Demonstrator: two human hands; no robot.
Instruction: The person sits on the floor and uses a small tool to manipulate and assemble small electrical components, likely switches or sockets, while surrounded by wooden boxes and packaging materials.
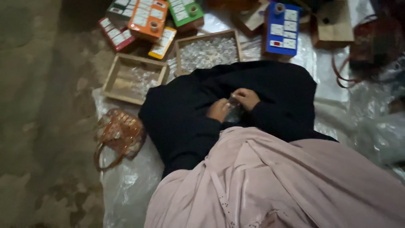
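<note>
I sit on the floor in black cloth with a pink scarf (274, 185) hanging in front. My left hand (218, 110) and my right hand (247, 98) meet over my lap. Both pinch a small clear plastic packet (233, 102) between the fingers. What the packet holds is too small and dim to tell. Beyond my knees stands a wooden tray (207, 37) filled with several clear shiny pieces. A second wooden tray (110, 78) lies to its left with a few clear pieces in it.
Coloured cartons lie at the back: red (116, 33), orange (148, 17), green (185, 13), yellow (162, 43) and blue (282, 28). A brown woven handbag (119, 135) rests at my left. Clear plastic sheeting (126, 190) covers the floor. A brown paper bag (334, 21) sits at the far right.
</note>
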